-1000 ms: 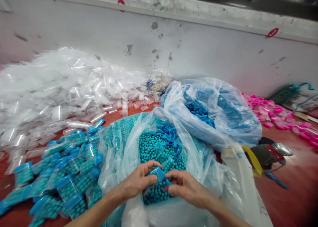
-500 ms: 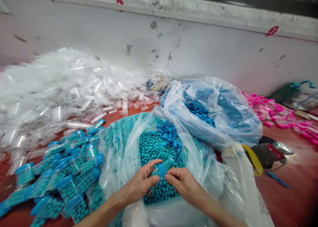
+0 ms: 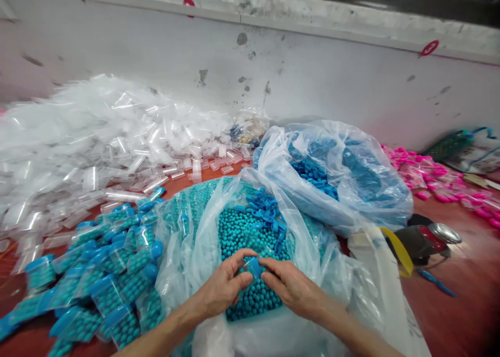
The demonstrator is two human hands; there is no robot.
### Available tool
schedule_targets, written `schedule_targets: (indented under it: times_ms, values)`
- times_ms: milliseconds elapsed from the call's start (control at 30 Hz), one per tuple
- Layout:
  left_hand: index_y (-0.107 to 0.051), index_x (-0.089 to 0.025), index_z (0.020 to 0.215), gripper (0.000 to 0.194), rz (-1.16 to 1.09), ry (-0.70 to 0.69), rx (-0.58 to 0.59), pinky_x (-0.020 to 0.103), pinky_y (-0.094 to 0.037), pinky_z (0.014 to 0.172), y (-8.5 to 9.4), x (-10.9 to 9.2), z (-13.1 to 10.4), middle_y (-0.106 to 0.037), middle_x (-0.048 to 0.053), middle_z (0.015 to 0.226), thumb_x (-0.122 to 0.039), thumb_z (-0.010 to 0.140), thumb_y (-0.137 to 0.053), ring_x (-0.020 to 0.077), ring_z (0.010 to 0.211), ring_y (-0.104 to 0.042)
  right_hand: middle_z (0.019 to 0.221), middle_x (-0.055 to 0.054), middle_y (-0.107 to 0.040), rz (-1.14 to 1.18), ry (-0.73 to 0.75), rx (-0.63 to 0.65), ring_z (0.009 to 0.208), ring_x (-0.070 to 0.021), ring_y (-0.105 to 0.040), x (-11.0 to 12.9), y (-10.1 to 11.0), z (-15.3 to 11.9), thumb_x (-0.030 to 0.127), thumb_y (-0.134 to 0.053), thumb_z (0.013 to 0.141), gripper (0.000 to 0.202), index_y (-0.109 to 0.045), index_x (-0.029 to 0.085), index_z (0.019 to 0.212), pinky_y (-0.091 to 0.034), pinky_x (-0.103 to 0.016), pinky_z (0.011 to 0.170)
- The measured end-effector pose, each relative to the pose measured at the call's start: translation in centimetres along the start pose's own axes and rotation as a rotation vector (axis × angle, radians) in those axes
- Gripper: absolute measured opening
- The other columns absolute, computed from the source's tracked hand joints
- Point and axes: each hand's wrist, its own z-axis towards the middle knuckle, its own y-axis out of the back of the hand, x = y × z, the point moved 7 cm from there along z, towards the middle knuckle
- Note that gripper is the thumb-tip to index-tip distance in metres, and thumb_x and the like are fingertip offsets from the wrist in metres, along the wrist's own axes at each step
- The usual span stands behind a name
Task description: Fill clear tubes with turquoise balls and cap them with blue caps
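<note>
Over an open plastic bag (image 3: 207,237) of teal beads (image 3: 260,297), my left hand (image 3: 224,284) is closed on a small clear container, its body mostly covered by my fingers. The blue cap (image 3: 253,267) of this container faces my right hand (image 3: 289,287), whose thumb and fingertips press at the cap's right edge. Several loose blue caps (image 3: 267,211) lie on the beads just beyond both hands. To the left, a heap of filled containers (image 3: 107,289) with blue caps holds the same teal beads.
Clear plastic tubes (image 3: 117,133) are piled at the back left. Behind the bead bag sits another bag (image 3: 375,190) of blue caps (image 3: 312,175). Pink pieces (image 3: 437,180) lie at the right, near a dark red device (image 3: 427,237) and a blue strip (image 3: 435,282). A wall (image 3: 312,81) runs behind.
My right hand has shifted slightly, its index finger now reaching higher along the cap's edge. My left hand keeps its hold on the container, almost unmoved.
</note>
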Motion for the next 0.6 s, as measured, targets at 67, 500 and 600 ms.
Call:
schedule_targets:
  times_ms: [67, 500, 600]
  values:
    - [-0.041, -0.023, 0.119, 0.042, 0.004, -0.004, -0.021, 0.015, -0.032, 0.036, 0.1, 0.1, 0.0, -0.038, -0.007, 0.063, -0.030, 0.079, -0.050, 0.0031, 0.039, -0.032, 0.075, -0.002, -0.062, 0.022, -0.002, -0.053, 0.066, -0.0151, -0.055, 0.0, -0.1, 0.0, 0.026, -0.038, 0.088, 0.022, -0.057, 0.021, 0.097, -0.038, -0.024, 0.061]
    - [-0.050, -0.020, 0.098, 0.022, 0.148, -0.123, -0.193, 0.018, -0.036, 0.049, 0.5, -1.0, -0.2, -0.045, -0.005, 0.064, -0.030, 0.078, -0.050, 0.0072, 0.052, -0.039, 0.069, -0.002, -0.054, -0.021, 0.049, 0.011, 0.064, -0.0139, -0.049, 0.1, -1.4, 0.4, 0.023, -0.032, 0.089, 0.027, -0.056, 0.017, 0.081, -0.035, -0.026, 0.060]
    - [-0.041, -0.021, 0.104, 0.031, 0.028, -0.021, -0.153, 0.016, -0.030, 0.035, 0.6, 0.2, 0.5, -0.043, -0.008, 0.063, -0.038, 0.078, -0.048, 0.0030, 0.036, -0.033, 0.065, 0.001, -0.049, 0.284, -0.048, 0.006, 0.063, -0.0126, -0.048, -1.1, -0.4, 1.2, 0.031, -0.040, 0.086, 0.024, -0.059, 0.018, 0.079, -0.038, -0.026, 0.061]
